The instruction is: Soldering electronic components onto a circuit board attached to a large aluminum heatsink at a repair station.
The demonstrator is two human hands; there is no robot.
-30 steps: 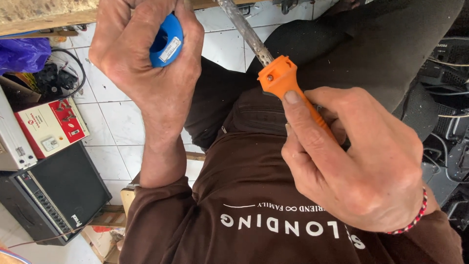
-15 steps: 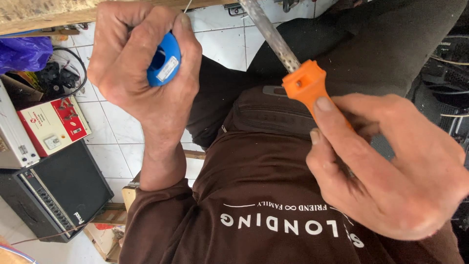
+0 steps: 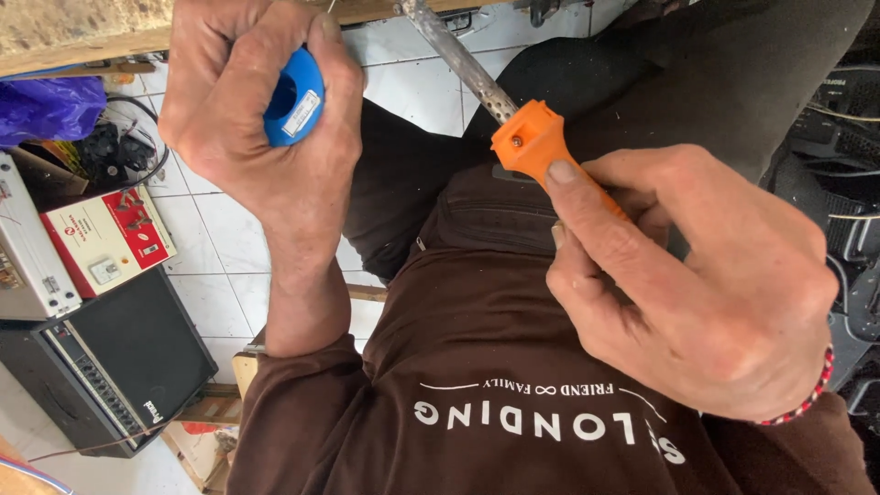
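Note:
My left hand (image 3: 252, 119) is closed around a small blue spool (image 3: 295, 99), held up near the wooden edge at the top left. A soldering iron with an orange handle (image 3: 536, 147) is gripped in my right hand (image 3: 697, 275). Its thumb presses on the handle, and the grey metal shaft (image 3: 458, 60) points up and to the left, its tip out of view. Both hands are above my lap, over a brown shirt (image 3: 477, 367) and dark trousers.
A wooden bench edge (image 3: 73, 37) runs along the top left. On the white tiled floor at left stand a black amplifier-like box (image 3: 101, 367), a red-and-white box (image 3: 105, 243), a metal case (image 3: 23, 247) and a purple bag (image 3: 46, 105). Dark equipment fills the right edge.
My right hand has carried the soldering iron up and to the right, then held it near the same spot. The left hand with the blue spool has barely moved.

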